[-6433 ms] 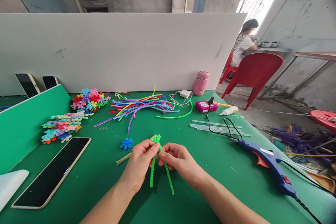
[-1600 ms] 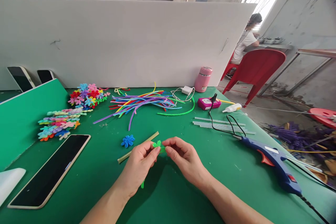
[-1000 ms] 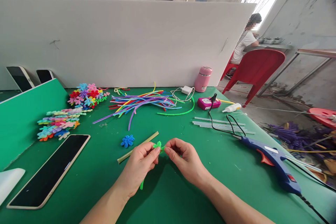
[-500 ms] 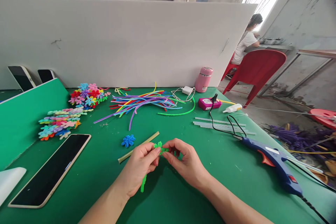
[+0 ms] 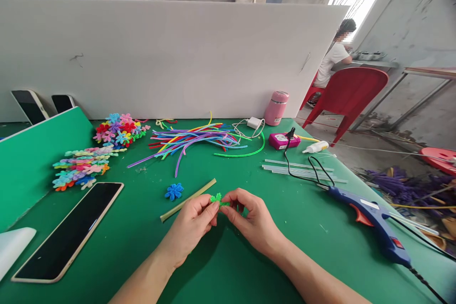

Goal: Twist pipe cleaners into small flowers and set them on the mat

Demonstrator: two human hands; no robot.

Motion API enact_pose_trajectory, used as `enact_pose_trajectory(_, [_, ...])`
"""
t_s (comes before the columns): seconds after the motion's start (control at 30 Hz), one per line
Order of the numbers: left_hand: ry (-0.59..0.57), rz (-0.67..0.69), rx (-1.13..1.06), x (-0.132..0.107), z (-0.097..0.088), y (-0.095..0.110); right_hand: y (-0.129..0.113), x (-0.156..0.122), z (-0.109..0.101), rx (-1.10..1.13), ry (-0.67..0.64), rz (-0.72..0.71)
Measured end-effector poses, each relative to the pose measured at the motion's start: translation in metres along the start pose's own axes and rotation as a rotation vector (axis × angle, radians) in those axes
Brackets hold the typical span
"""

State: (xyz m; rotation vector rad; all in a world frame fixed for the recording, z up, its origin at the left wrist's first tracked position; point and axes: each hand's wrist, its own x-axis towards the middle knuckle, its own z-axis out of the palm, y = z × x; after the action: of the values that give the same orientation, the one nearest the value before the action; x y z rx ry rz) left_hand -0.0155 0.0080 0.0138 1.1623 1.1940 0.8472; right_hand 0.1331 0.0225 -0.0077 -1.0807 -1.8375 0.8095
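Note:
My left hand (image 5: 192, 225) and my right hand (image 5: 249, 216) meet over the green table (image 5: 228, 270), both pinching a small bright green pipe-cleaner piece (image 5: 216, 198) twisted into loops. Only its looped top shows between the fingertips; the rest is hidden by my fingers. A thin olive stick (image 5: 188, 199) lies on the table just behind my left hand. A finished blue pipe-cleaner flower (image 5: 174, 191) rests a little to the left of the stick.
Loose coloured pipe cleaners (image 5: 194, 141) lie further back, piles of finished flowers (image 5: 96, 152) at the left. A phone (image 5: 69, 230) lies front left. A blue glue gun (image 5: 366, 216) with its cable and glue sticks (image 5: 299, 168) sits right. Another person (image 5: 333, 59) sits beyond.
The two long green ends seen earliest have been wound in. The tail that hung below my left hand half a second ago no longer shows. Both hands stay in place.

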Motion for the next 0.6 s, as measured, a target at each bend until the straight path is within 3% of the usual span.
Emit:
enact_pose_trajectory(0.27, [0.037,0.016,0.025,-0.0003,-0.0011,-0.0010,0.0000,0.0007,0.0019,0.169,-0.037,0.078])
enact_pose_trajectory(0.4, [0.112,-0.014,-0.009,-0.0001,-0.0012,-0.0008,0.0017,0.0026,-0.0014,0.351,0.040,0.188])
enact_pose_trajectory(0.6, [0.131,-0.028,0.012,-0.0004,-0.0005,0.0003,0.0036,0.0041,-0.0033,0.263,0.084,0.179])
